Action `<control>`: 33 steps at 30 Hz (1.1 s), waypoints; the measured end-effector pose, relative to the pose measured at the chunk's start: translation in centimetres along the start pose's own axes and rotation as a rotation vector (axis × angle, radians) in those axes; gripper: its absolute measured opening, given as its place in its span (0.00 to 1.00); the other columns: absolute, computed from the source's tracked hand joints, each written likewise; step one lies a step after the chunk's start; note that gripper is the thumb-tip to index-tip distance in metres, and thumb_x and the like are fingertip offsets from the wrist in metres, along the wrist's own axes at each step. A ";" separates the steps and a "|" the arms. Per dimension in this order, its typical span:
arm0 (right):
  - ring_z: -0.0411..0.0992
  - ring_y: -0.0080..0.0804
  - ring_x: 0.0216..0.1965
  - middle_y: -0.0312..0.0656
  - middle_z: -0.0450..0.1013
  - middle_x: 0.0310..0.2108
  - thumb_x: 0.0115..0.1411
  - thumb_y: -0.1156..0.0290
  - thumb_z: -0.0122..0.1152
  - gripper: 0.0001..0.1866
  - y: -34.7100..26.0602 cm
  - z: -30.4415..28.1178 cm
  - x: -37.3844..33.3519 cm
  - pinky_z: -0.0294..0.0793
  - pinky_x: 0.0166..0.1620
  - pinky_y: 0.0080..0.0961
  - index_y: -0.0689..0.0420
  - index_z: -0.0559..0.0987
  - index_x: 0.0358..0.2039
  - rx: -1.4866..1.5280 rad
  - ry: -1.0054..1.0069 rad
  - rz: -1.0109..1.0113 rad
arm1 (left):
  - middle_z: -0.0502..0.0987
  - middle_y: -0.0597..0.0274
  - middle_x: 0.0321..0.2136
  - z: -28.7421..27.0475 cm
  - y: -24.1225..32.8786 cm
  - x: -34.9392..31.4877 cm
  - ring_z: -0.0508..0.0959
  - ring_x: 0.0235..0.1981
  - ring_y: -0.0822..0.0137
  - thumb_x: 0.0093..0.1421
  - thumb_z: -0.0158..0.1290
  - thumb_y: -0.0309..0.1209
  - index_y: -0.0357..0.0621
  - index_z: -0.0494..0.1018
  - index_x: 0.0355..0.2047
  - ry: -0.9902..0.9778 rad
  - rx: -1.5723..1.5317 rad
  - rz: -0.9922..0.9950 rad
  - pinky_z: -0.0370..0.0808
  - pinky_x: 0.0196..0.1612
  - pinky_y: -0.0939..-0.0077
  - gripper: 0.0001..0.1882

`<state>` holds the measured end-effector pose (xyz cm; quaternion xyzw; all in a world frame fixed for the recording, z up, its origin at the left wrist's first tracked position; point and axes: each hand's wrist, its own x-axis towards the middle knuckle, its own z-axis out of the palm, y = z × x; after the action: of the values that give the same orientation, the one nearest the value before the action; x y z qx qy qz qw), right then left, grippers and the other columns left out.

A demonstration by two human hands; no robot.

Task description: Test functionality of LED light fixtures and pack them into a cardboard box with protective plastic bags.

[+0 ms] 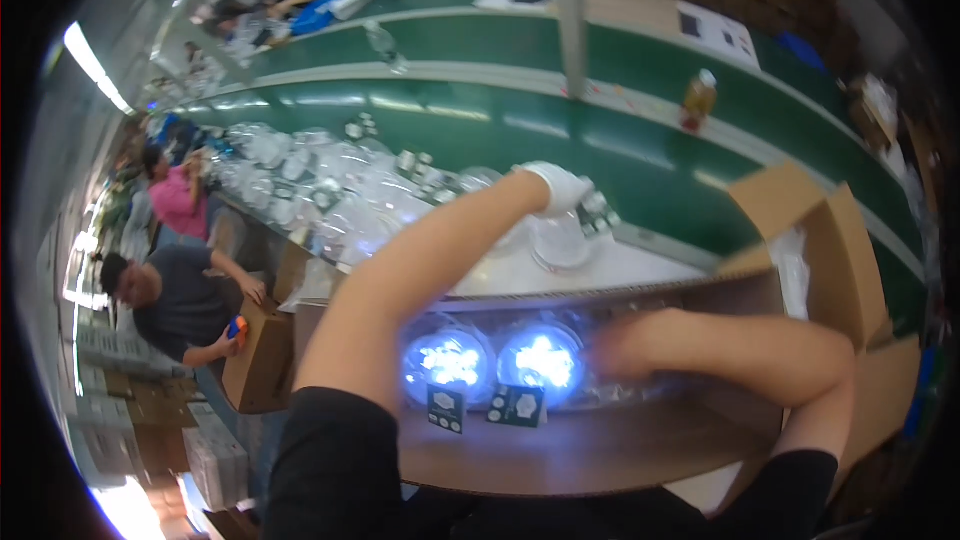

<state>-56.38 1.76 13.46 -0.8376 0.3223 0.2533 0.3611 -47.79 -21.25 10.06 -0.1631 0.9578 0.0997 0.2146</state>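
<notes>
Gloved fingers of the left hand (pixel 558 188) are closed over the top of a clear round light housing (pixel 560 240), which is seen standing on the pale desk (pixel 640 268) just before the green conveyor belt (pixel 480 130). The housing looks transparent and dome-shaped, unlit, with small dark tags beside it. Nearer the person, two round lamps (pixel 500 360) are lit bright blue-white side by side on a lower wooden shelf (pixel 560 450), each with a small dark card propped in front. The bare right hand (pixel 625 345) is blurred just beside the right lamp; whether its fingers are open or closed cannot be told. An open cardboard box (pixel 830 240) is seen to the right, and many clear housings (pixel 330 190) are heaped along the belt's left side.
</notes>
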 end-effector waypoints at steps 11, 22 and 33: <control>0.73 0.50 0.58 0.52 0.74 0.57 0.70 0.57 0.55 0.26 -0.5 -2.5 -1.9 0.72 0.61 0.41 0.58 0.72 0.63 0.046 0.199 -0.179 | 0.81 0.44 0.30 -11.4 2.1 -14.2 0.82 0.35 0.41 0.63 0.50 0.37 0.43 0.72 0.39 0.758 -0.003 -0.223 0.79 0.40 0.50 0.11; 0.79 0.29 0.45 0.45 0.78 0.48 0.70 0.67 0.59 0.17 -5.2 -6.6 -10.8 0.83 0.44 0.27 0.63 0.75 0.55 1.029 0.812 -0.157 | 0.78 0.44 0.23 -16.1 6.0 -28.9 0.80 0.25 0.51 0.66 0.55 0.36 0.36 0.73 0.32 1.499 -0.313 -0.277 0.77 0.33 0.62 0.13; 0.67 0.33 0.63 0.42 0.69 0.62 0.62 0.62 0.71 0.40 -6.0 -1.1 -8.1 0.64 0.65 0.32 0.60 0.61 0.68 1.264 1.341 -0.491 | 0.76 0.66 0.24 -13.1 14.2 -32.3 0.70 0.24 0.79 0.67 0.54 0.31 0.35 0.76 0.39 1.543 -0.507 -0.112 0.70 0.28 0.80 0.10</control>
<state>-57.24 6.99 22.07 -0.5027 0.3547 -0.5835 0.5301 -30.16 -2.82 37.70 -0.2772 0.7747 0.1621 -0.5447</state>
